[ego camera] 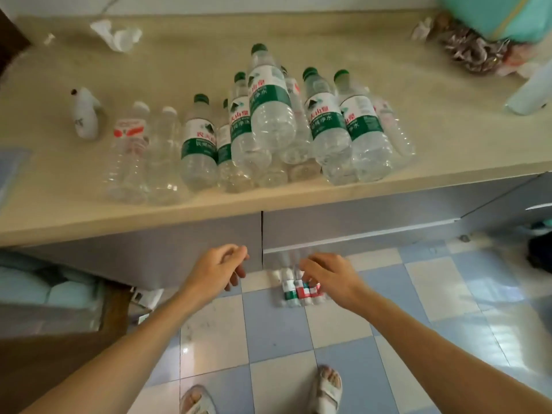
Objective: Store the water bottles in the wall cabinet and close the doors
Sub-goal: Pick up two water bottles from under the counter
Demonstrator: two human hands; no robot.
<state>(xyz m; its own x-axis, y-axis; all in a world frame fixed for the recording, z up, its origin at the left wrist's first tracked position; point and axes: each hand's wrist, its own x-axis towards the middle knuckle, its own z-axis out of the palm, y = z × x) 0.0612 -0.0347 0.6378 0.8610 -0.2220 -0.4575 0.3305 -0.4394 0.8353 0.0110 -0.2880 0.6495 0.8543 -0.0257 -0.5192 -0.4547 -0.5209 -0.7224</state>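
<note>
Bottles [270, 115] crowd beige countertop [433, 138] above checkered blue-white floor [274, 333].

Empty water bottles [268, 127] crowd a beige countertop [448, 138] at twelve o'clock; the left hand [216, 268] and right hand [325, 276] hang loosely curled below, above checkered floor tiles [268, 339].

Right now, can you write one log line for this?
left hand: loosely curled, holds nothing | right hand: reaching down | bottles: on countertop | lower doors: closed
</note>
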